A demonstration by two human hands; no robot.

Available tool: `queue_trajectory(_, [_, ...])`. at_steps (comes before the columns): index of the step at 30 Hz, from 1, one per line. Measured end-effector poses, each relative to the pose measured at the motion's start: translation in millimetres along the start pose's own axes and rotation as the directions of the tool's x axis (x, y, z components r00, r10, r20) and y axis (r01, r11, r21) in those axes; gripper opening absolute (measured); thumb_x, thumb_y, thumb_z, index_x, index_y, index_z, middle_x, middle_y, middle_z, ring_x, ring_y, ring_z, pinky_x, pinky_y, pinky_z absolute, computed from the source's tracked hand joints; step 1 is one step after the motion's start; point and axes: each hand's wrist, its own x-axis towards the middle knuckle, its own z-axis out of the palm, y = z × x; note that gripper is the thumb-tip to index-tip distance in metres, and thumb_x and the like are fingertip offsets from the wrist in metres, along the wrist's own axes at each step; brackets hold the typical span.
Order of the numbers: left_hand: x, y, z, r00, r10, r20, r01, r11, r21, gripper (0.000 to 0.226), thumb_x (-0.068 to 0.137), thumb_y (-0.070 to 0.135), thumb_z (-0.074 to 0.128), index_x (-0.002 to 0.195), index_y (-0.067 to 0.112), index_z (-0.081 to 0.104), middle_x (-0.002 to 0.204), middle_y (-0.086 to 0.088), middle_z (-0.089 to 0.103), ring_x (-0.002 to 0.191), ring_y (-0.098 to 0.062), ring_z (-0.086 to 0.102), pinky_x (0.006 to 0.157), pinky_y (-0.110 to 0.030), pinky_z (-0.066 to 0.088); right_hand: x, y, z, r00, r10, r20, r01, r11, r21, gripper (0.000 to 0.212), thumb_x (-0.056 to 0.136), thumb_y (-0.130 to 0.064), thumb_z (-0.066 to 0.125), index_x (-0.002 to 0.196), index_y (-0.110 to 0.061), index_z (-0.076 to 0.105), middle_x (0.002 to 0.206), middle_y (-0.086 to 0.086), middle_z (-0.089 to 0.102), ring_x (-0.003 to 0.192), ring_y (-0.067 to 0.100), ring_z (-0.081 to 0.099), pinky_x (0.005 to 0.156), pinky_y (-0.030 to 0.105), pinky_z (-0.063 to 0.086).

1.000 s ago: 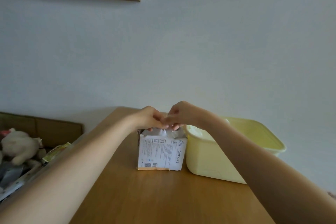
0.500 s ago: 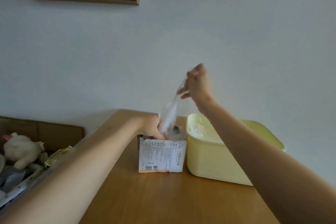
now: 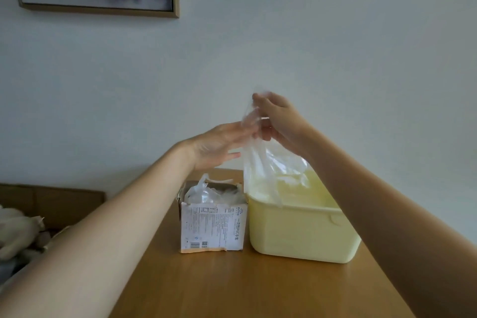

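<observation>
So our right hand [image 3: 280, 121] pinches the clear glove [image 3: 260, 162] by its top edge, left hand [image 3: 218, 144] flat, holding nothing. Flimsy, clingy stuff; we'd grab the cuff rim.

The glove [image 3: 260, 162] now hangs clear of the box [image 3: 214, 224], pinched by the right hand [image 3: 281, 124] at 1 o'clock above it, over the tub [image 3: 302, 235]. The left hand [image 3: 219, 144] has left the box top and risen toward 12 o'clock, straight fingers touching the glove.
</observation>
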Motion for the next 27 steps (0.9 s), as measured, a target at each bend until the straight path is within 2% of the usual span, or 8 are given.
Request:
queue_trajectory(3, [9,-3,18,0.996,0.029,-0.084,-0.030,1.000,-0.008,0.052,0.073,0.046,0.064,0.114,0.013,0.062,0.099,0.000,0.071,0.096,-0.012,0.066,0.085,-0.025,0.052,-6,3,-21,0.984,0.108,0.140,-0.111,0.994,0.012,0.030,0.088,-0.032,0.061,0.096,-0.004,0.052,0.080,0.013,0.058,0.062,0.015,0.058,0.053,0.021,0.048])
queue_trajectory(6, [15,-7,24,0.961,-0.001,-0.278,0.005,1.000,0.015,0.017,0.085,0.029,0.065,0.081,0.013,0.060,0.073,0.000,0.063,0.067,-0.015,0.060,0.060,-0.022,0.048,-12,14,-44,0.955,0.228,0.189,-0.216,0.973,-0.079,0.024,0.072,-0.013,0.073,0.085,-0.003,0.055,0.091,0.015,0.054,0.086,0.023,0.054,0.086,0.032,0.048])
queue_trajectory(10, [25,-10,33,0.933,0.056,-0.356,-0.077,0.996,-0.046,0.026,0.087,0.013,0.064,0.069,0.015,0.045,0.070,-0.003,0.058,0.054,-0.011,0.055,0.049,-0.016,0.045,-20,20,-56,0.869,0.462,0.176,-0.335,0.812,-0.479,0.016,0.078,-0.001,0.071,0.070,-0.010,0.061,0.068,0.001,0.057,0.067,0.014,0.047,0.062,0.020,0.042])
queue_trajectory(13, [31,-13,39,0.888,0.132,-0.440,-0.096,0.990,0.104,0.029,0.087,0.016,0.064,0.068,0.015,0.042,0.073,-0.002,0.063,0.055,-0.008,0.056,0.049,-0.016,0.044,-21,20,-63,0.831,0.545,0.108,-0.432,0.756,-0.491,0.015,0.079,-0.012,0.072,0.069,-0.013,0.061,0.055,-0.005,0.056,0.055,0.010,0.044,0.057,0.020,0.037])
queue_trajectory(19, [41,-24,44,0.779,0.285,-0.558,-0.107,0.938,0.330,0.033,0.088,0.018,0.061,0.068,0.016,0.036,0.058,0.001,0.058,0.036,-0.006,0.041,0.044,-0.019,0.034,-17,34,-66,0.883,0.418,-0.214,-0.393,0.907,0.150,0.008,0.083,-0.011,0.068,0.080,-0.006,0.062,0.057,0.001,0.063,0.042,0.007,0.055,0.045,0.017,0.049])
queue_trajectory(22, [48,-33,50,0.742,0.324,-0.587,-0.042,0.896,0.441,0.031,0.086,0.020,0.063,0.066,0.018,0.039,0.059,0.003,0.052,0.047,-0.010,0.042,0.051,-0.024,0.035,-16,52,-69,0.849,0.183,-0.495,-0.303,0.937,-0.174,0.028,0.084,-0.012,0.068,0.061,-0.010,0.051,0.043,0.003,0.047,0.031,0.008,0.040,0.036,0.015,0.032])
queue_trajectory(24, [50,-41,53,0.719,0.355,-0.597,0.037,0.839,0.544,0.031,0.084,0.023,0.065,0.066,0.020,0.039,0.061,0.006,0.047,0.056,-0.011,0.044,0.055,-0.025,0.034,-20,61,-78,0.854,0.035,-0.520,-0.319,0.825,-0.467,0.028,0.082,-0.019,0.068,0.061,-0.011,0.052,0.048,0.004,0.047,0.039,0.014,0.042,0.043,0.021,0.033])
queue_trajectory(27, [51,-50,44,0.683,0.334,-0.650,0.213,0.760,0.614,0.021,0.085,0.025,0.062,0.077,0.017,0.044,0.072,0.005,0.051,0.073,-0.020,0.053,0.062,-0.028,0.035,-31,74,-99,0.889,0.030,-0.456,-0.360,0.662,-0.657,0.016,0.081,-0.023,0.069,0.079,-0.008,0.063,0.064,0.005,0.055,0.060,0.023,0.052,0.059,0.024,0.037])
